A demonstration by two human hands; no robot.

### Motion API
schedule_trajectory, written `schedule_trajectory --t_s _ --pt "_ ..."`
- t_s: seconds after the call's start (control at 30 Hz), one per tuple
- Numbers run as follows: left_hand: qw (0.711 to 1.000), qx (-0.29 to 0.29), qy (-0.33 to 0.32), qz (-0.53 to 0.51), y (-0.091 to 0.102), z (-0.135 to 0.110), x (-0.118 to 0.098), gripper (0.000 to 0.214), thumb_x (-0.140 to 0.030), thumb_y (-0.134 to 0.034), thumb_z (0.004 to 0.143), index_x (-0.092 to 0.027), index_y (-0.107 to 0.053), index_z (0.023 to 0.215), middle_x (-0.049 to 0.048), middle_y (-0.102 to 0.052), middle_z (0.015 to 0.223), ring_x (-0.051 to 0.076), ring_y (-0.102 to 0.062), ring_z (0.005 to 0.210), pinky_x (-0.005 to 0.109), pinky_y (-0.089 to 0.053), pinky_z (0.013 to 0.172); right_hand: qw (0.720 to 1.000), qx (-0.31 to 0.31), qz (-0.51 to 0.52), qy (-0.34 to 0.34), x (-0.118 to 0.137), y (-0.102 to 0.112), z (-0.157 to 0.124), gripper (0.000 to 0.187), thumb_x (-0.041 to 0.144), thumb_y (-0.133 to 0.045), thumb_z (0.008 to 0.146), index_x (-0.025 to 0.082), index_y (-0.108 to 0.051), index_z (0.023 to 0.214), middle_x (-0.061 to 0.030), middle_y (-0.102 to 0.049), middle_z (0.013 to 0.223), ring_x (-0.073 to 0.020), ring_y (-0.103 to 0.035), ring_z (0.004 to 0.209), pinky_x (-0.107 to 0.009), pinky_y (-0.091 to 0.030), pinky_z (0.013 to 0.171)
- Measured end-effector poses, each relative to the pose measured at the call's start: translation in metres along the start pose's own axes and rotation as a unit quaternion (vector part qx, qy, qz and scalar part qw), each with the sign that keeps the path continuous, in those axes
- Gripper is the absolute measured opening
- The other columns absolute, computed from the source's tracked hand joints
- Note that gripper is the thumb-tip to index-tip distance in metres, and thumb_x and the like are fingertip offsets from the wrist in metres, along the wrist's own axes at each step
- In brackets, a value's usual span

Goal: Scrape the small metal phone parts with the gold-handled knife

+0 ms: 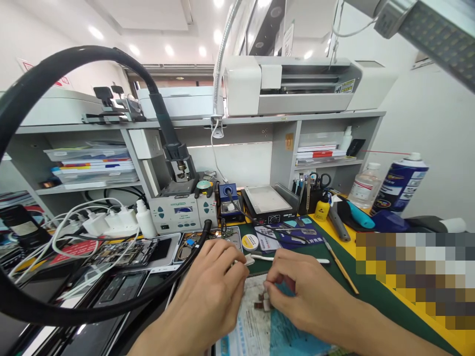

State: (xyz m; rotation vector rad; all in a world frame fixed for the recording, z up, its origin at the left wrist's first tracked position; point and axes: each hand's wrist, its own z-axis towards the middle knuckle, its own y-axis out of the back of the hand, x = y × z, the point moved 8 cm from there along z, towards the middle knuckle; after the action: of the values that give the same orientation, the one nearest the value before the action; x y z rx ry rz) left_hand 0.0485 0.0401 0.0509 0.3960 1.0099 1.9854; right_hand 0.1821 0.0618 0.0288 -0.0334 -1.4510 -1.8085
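My left hand (pixel 213 282) is curled, fingers closed around a small white object (pixel 248 260) that pokes out at its fingertips. My right hand (pixel 299 284) pinches a small dark part (pixel 264 300), too small to name, just above a worn light-blue mat (pixel 256 326). The two hands nearly touch over the mat at the front of the bench. A white stick-like tool (pixel 297 258) lies just behind them on the green mat (pixel 367 291).
A hot-air rework station (pixel 183 210) with thick black hose (pixel 74 59) loops at left. Opened phones (pixel 129 254) and white cables (pixel 74 222) lie at left. A hot plate (pixel 265 202), tool cup (pixel 309 195), spray can (pixel 399 183) and bottle (pixel 365 185) stand behind.
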Motion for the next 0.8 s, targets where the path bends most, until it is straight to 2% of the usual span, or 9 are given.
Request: schedule_trajectory --t_s 0.1,0.2,0.3,0.43,0.53,0.67,0.8 --pt "1.000 -0.009 0.003 0.003 0.002 -0.001 0.004 0.016 -0.008 -0.048 0.096 -0.017 -0.058 0.090 0.0055 -0.063 0.097 0.022 -0.052 0.096 0.042 -0.043 0.083 0.999 0.029 -0.002 -0.021 -0.003 0.005 0.001 0.012 0.010 -0.059 0.079 0.018 -0.060 0.070 0.0008 -0.056 0.070 -0.0118 -0.050 0.062 -0.025 -0.033 0.057" --pt "1.000 -0.015 0.005 0.008 0.003 -0.002 0.005 0.014 -0.008 -0.049 0.097 -0.017 -0.058 0.090 0.0058 -0.063 0.097 0.022 -0.052 0.096 0.042 -0.042 0.083 0.998 0.045 0.001 -0.033 -0.003 0.013 0.001 0.010 0.014 -0.058 0.082 0.018 -0.063 0.074 0.0004 -0.057 0.071 -0.0129 -0.051 0.063 -0.025 -0.034 0.057" --pt "1.000 -0.011 0.002 0.007 0.002 -0.003 0.004 0.013 -0.008 -0.049 0.096 -0.017 -0.058 0.091 0.0056 -0.062 0.096 0.022 -0.052 0.096 0.042 -0.042 0.084 0.999 0.039 -0.004 -0.035 -0.001 0.016 0.001 0.006 0.021 -0.061 0.085 0.019 -0.064 0.080 0.0001 -0.056 0.073 -0.0142 -0.050 0.064 -0.026 -0.034 0.058" --pt "1.000 -0.007 0.001 0.003 0.000 -0.003 0.003 0.013 -0.008 -0.050 0.096 -0.017 -0.058 0.091 0.0056 -0.062 0.097 0.021 -0.052 0.097 0.041 -0.042 0.085 1.000 0.017 0.009 -0.006 0.004 0.007 0.000 0.008 0.025 -0.067 0.085 0.018 -0.068 0.091 -0.0008 -0.057 0.077 -0.0155 -0.051 0.067 -0.028 -0.037 0.063" --pt "1.000 -0.006 0.000 -0.004 -0.001 -0.002 0.001 0.012 -0.009 -0.050 0.096 -0.017 -0.058 0.092 0.0054 -0.062 0.097 0.021 -0.052 0.097 0.041 -0.042 0.085 1.000 -0.004 0.021 0.023 0.007 0.000 -0.002 0.008 0.022 -0.063 0.089 0.018 -0.071 0.090 -0.0010 -0.056 0.075 -0.0158 -0.053 0.069 -0.029 -0.038 0.065" --pt "1.000 -0.005 -0.002 -0.007 -0.001 -0.001 -0.001 0.013 -0.010 -0.050 0.096 -0.017 -0.059 0.092 0.0053 -0.062 0.098 0.021 -0.053 0.098 0.041 -0.042 0.086 0.998 -0.024 0.024 0.050 0.010 -0.001 -0.003 0.017 0.015 -0.057 0.090 0.017 -0.068 0.078 -0.0016 -0.059 0.074 -0.0143 -0.054 0.068 -0.027 -0.038 0.063" --pt "1.000 -0.004 -0.002 -0.002 0.000 -0.001 0.000 0.015 -0.009 -0.049 0.097 -0.017 -0.060 0.090 0.0057 -0.063 0.098 0.021 -0.053 0.098 0.040 -0.043 0.086 0.999 -0.008 0.011 0.044 0.009 0.004 -0.002 0.016 0.012 -0.058 0.086 0.016 -0.066 0.073 -0.0009 -0.058 0.072 -0.0132 -0.054 0.065 -0.026 -0.036 0.058"
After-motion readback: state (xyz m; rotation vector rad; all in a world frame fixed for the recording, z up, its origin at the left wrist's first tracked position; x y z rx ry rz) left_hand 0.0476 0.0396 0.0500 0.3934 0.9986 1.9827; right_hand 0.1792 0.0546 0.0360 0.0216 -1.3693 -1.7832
